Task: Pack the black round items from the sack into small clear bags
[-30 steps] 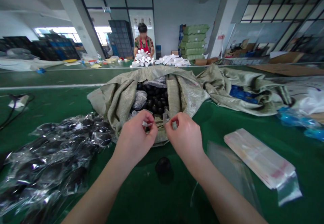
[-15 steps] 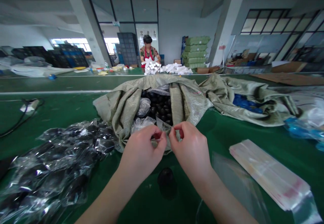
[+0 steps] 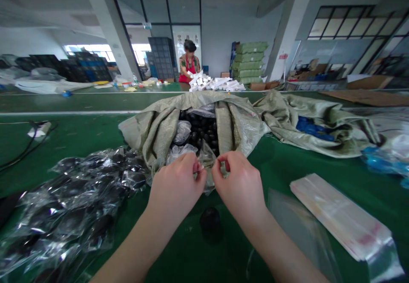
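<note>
My left hand (image 3: 175, 187) and my right hand (image 3: 239, 183) are both pinched on the top edge of a small clear plastic bag (image 3: 207, 160), close together, just in front of an open woven sack (image 3: 153, 131). The sack holds several black round pieces (image 3: 201, 131). One black round piece (image 3: 210, 219) lies on the green table (image 3: 79, 125) below and between my wrists.
A heap of filled clear bags (image 3: 73, 202) lies at my left. A stack of flat clear bags (image 3: 341, 221) is at my right, with a second woven sack (image 3: 319, 121) behind it. Across the table a person (image 3: 189, 63) stands at a pile of white boxes (image 3: 217, 85).
My hands have drawn closer together on the clear bag's edge. The camera view has shifted slightly.
</note>
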Demonstrator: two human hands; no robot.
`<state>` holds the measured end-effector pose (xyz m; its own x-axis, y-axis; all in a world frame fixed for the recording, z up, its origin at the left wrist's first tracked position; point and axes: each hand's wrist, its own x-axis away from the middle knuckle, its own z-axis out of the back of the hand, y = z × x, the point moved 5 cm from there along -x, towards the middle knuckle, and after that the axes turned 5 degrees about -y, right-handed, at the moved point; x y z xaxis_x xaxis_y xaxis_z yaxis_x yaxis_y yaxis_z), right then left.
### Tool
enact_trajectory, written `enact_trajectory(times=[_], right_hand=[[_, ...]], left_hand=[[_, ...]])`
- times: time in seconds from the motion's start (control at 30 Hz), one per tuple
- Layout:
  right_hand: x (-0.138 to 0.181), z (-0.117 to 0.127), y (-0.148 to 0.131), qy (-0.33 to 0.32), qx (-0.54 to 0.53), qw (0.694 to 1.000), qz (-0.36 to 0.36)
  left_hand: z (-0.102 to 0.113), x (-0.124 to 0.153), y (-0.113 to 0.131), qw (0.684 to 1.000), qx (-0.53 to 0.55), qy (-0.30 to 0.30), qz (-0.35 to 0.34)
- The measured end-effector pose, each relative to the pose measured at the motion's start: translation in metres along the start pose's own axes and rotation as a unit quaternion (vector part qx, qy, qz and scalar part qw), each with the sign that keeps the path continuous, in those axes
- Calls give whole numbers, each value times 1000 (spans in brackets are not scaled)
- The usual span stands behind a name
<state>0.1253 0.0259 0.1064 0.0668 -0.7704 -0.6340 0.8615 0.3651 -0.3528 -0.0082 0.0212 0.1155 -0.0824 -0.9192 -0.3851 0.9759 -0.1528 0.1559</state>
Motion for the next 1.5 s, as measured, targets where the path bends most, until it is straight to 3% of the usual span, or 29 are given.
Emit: enact_trajectory(times=[0.3, 0.4, 0.5, 0.6, 0.7, 0.83, 0.93, 1.27, 1.5], right_hand=[[22, -19, 12, -92, -67, 993, 4], [48, -30, 17, -198, -123, 969, 76], [80, -49, 23, -350, -137, 912, 165], [96, -59, 31, -393, -133, 893, 172], [91, -48, 27, -344, -212, 901, 156], [71, -16, 18, -187, -353, 912, 91], [61, -9, 10, -143, -386, 907, 92], [52, -22, 13, -114, -155, 981, 26], [46, -15, 10, -65, -98, 993, 7]], left_hand=[[-16, -11, -7, 999, -8, -53, 3], [-19, -14, -11, 999, 8, -53, 8], [-20, -15, -14, 998, 36, -48, 2], [-20, -16, -17, 998, 54, -44, -1], [-20, -18, -19, 997, 70, -38, 3], [-21, -18, -17, 994, 101, -34, -10], [-20, -16, -14, 991, 125, -33, -29], [-20, -15, -13, 993, 107, -29, -38], [-25, -13, -8, 994, 95, -43, -45]])
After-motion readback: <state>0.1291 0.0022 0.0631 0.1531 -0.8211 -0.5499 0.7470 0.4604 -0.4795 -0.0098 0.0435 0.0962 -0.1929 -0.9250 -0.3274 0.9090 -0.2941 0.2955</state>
